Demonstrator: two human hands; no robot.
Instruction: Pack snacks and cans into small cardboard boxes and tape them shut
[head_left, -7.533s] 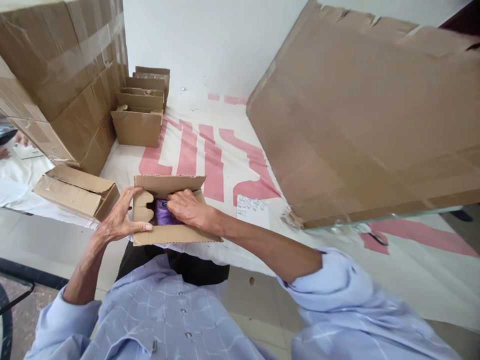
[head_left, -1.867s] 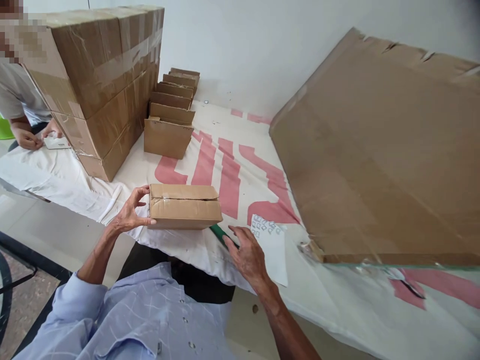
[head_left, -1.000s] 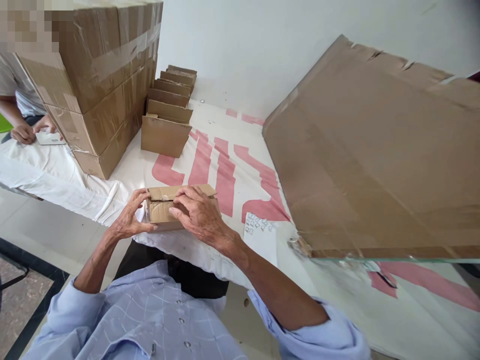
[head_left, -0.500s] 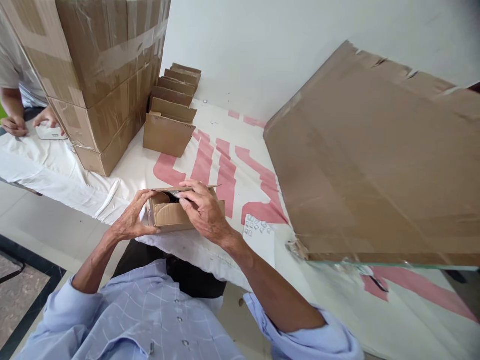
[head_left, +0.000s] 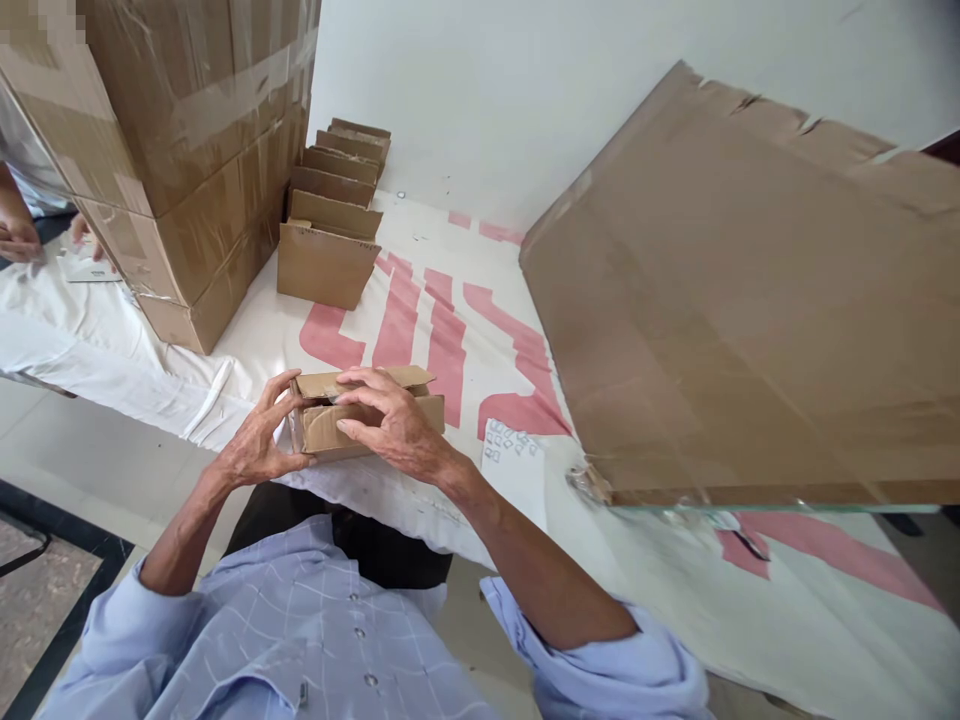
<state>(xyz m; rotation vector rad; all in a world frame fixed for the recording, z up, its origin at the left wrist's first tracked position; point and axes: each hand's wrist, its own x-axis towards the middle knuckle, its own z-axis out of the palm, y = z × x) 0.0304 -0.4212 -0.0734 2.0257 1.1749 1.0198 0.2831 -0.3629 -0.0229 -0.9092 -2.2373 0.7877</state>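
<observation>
A small brown cardboard box (head_left: 328, 428) lies at the table's front edge, its two long top flaps folded inward with a narrow dark gap between them. My left hand (head_left: 259, 438) is closed on the left end of the box, fingers over the top corner and thumb low on the near side. Over the top lies my right hand (head_left: 394, 425), its fingers spread and resting on the far flap (head_left: 409, 377), the thumb by the near flap. What is inside the box is hidden. Something pale and shiny shows at the right fingertips, too small to name.
A tall stack of taped cartons (head_left: 217, 215) stands at the left. Behind the box, a row of several open small boxes (head_left: 328, 265) runs toward the wall. A large cardboard-covered panel (head_left: 720, 300) leans at right, near a marked paper (head_left: 514, 470). Another person's hand (head_left: 19, 240) shows far left.
The far flap has come down over the box opening, covering most of the dark interior. My right hand has shifted slightly left with its fingers more spread. My left hand keeps its hold.
</observation>
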